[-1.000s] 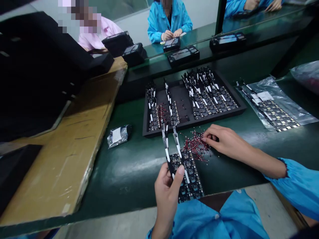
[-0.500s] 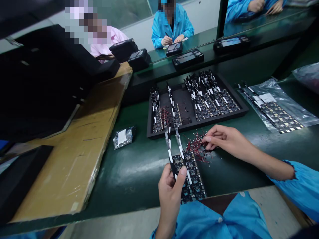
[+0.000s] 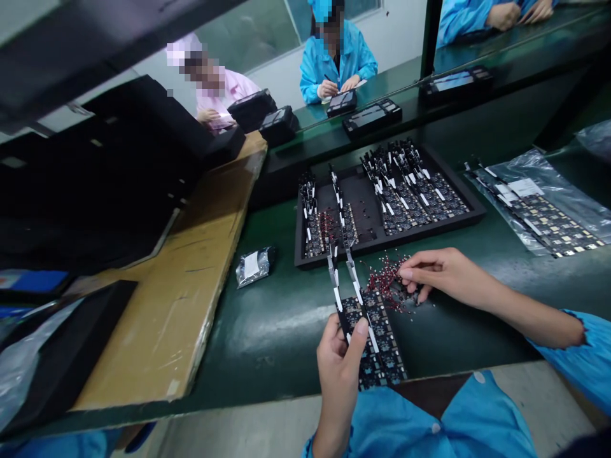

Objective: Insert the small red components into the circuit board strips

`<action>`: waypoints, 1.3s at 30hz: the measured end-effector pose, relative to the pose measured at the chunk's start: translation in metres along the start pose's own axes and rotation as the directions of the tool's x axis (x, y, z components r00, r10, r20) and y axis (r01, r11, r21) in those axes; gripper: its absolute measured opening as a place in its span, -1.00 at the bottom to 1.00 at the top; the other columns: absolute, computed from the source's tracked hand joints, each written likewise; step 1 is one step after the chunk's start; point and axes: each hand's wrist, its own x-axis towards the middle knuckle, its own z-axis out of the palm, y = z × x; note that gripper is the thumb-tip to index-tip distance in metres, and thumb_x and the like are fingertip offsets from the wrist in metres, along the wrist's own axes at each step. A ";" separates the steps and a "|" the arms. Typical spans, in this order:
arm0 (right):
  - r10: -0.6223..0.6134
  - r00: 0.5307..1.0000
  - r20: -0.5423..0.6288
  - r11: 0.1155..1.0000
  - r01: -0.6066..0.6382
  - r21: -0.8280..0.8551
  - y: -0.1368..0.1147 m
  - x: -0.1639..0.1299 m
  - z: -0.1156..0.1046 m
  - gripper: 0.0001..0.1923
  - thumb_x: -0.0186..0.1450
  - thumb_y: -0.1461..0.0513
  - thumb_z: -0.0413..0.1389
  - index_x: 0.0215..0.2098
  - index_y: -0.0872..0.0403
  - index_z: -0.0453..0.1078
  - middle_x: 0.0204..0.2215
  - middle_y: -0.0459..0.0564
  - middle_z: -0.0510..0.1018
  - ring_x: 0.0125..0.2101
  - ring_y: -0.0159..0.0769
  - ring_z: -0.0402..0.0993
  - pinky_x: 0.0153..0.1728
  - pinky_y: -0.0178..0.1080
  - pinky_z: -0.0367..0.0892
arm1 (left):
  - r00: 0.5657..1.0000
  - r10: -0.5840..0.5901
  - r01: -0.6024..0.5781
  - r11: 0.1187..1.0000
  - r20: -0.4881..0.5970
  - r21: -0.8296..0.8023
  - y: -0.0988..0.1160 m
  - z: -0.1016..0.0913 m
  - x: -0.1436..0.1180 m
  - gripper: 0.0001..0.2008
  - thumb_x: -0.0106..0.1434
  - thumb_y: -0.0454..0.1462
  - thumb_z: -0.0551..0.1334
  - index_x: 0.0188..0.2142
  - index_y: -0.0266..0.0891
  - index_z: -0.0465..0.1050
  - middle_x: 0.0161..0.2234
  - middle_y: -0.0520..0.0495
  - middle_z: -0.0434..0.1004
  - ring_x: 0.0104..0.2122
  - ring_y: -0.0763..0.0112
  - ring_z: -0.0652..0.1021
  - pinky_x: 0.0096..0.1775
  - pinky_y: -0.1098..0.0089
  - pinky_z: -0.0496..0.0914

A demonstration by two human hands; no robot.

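1. Two hands are working here: the left hand (image 3: 340, 359) is gripping the circuit board strip (image 3: 371, 334), thumb pressing across it, at six o'clock on the green bench (image 3: 267, 324).
2. Right hand (image 3: 436, 272) is pinching its fingertips together in the red components (image 3: 387, 281), at three o'clock of the strip; picking one piece cleanly looks like the trick.
3. Strip is looking dark, studded with pale pads, white-tabbed arms pointing toward the black tray (image 3: 470, 219) at twelve.

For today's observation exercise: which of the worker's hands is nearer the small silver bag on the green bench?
Left. The left hand holds circuit boards right of the small silver bag; the right hand lies farther right.
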 end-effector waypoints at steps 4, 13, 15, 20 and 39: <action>0.033 0.997 0.064 0.999 -0.034 0.008 0.002 0.001 -0.004 -0.71 0.27 0.02 0.28 -0.13 -0.02 0.59 -0.29 -0.01 0.66 -0.31 -0.20 0.62 -0.22 -0.11 0.58 | 1.000 -0.010 0.010 1.000 -0.006 0.001 0.002 0.001 0.000 -0.72 0.08 -0.20 0.45 -0.21 -0.23 0.61 -0.48 -0.12 0.73 -0.54 0.12 0.66 -0.47 0.34 0.49; -0.041 0.998 0.049 0.997 0.044 -0.068 -0.005 -0.004 -0.001 -0.75 0.21 0.05 0.32 -0.14 -0.13 0.62 -0.30 -0.06 0.72 -0.26 -0.13 0.64 -0.10 -0.03 0.49 | 0.998 -0.007 0.007 1.000 -0.063 0.004 0.006 0.006 -0.002 -0.69 0.04 -0.16 0.46 -0.23 -0.23 0.60 -0.48 -0.13 0.73 -0.55 0.10 0.66 -0.50 0.34 0.49; -0.059 0.998 0.028 0.995 0.061 -0.083 -0.007 -0.005 -0.001 -0.81 0.19 0.05 0.34 -0.25 -0.11 0.65 -0.35 -0.06 0.72 -0.29 -0.12 0.63 -0.16 -0.05 0.50 | 0.998 -0.005 0.005 1.000 -0.070 -0.006 0.005 0.005 -0.001 -0.68 0.05 -0.14 0.45 -0.22 -0.23 0.60 -0.47 -0.14 0.73 -0.54 0.09 0.67 -0.48 0.32 0.51; -0.154 0.982 0.109 0.981 0.165 -0.100 -0.014 -0.013 0.001 -0.89 0.24 0.08 0.32 -0.27 -0.17 0.67 -0.46 -0.10 0.66 -0.41 -0.20 0.59 -0.36 -0.16 0.48 | 0.998 0.042 -0.044 0.999 -0.054 -0.029 -0.001 -0.001 0.003 -0.68 0.11 -0.14 0.43 -0.17 -0.21 0.59 -0.40 -0.16 0.73 -0.43 0.04 0.69 -0.35 0.26 0.56; -0.237 0.939 0.249 0.873 0.318 -0.370 0.001 -0.016 0.023 -0.89 0.30 0.03 0.21 -0.28 -0.30 0.61 -0.47 -0.19 0.67 -0.44 -0.12 0.61 -0.38 -0.11 0.44 | 0.997 0.045 -0.047 0.998 0.070 0.033 -0.006 -0.008 0.004 -0.67 0.15 -0.21 0.43 -0.09 -0.21 0.56 -0.32 -0.21 0.74 -0.40 0.00 0.68 -0.38 0.27 0.55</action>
